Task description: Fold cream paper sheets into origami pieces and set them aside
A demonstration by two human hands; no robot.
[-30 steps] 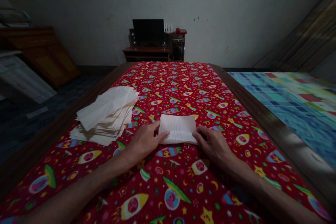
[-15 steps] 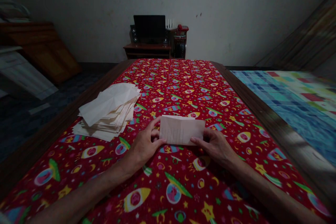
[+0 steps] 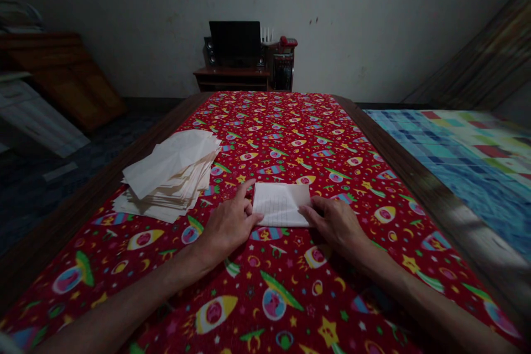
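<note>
A folded white sheet of paper [image 3: 279, 203] with faint printed lines lies low over the red patterned cloth, between my two hands. My left hand [image 3: 232, 218] grips its left edge, thumb on the near corner and index finger at the far corner. At the right edge, my right hand [image 3: 336, 221] pinches the paper between thumb and fingers. Part of the paper's right end is covered by those fingers. To the left, beyond my left hand, is an untidy stack of folded papers [image 3: 170, 163].
The red cloth [image 3: 274, 276] covers a long table with dark wooden edges [image 3: 384, 149]. Farther off stand a monitor [image 3: 234, 38] and speakers on a small desk [image 3: 232, 74] by the wall. Wooden cabinets [image 3: 68, 80] are at left; a checkered mat [image 3: 448, 155] lies at right.
My right hand has moved slightly left with the paper's right end, and the paper looks narrower and flatter. My left hand stays at the left edge.
</note>
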